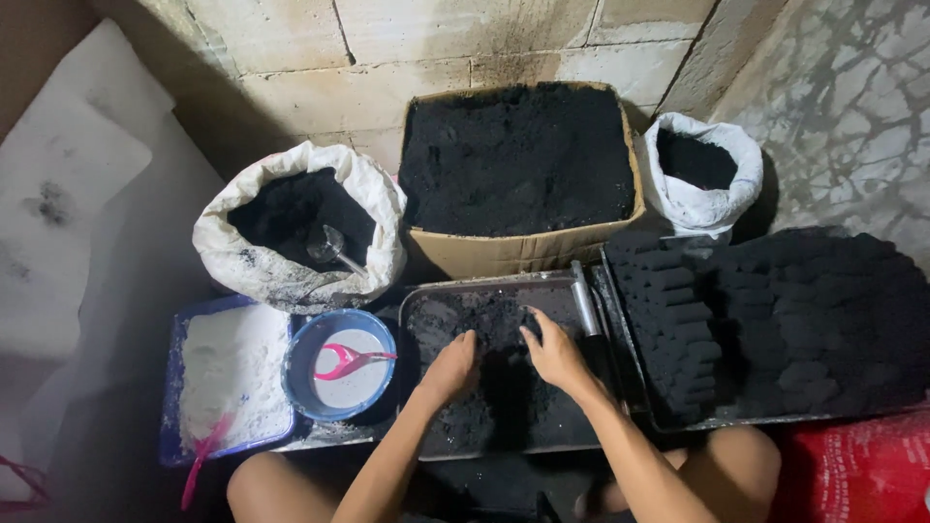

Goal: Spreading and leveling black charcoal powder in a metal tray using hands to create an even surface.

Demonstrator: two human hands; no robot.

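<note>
Both hands, left hand [452, 366] and right hand [552, 353], are pressing down, fingers spread and gripping nothing, into the black powder [494, 387] filling the metal tray [412, 302].

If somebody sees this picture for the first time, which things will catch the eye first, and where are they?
Both bare hands, the left hand and the right hand, press into black powder in a metal tray at the centre. Behind it stands a cardboard box heaped with the same black material. On the left, a blue bowl with a pink spoon stands out.
</note>
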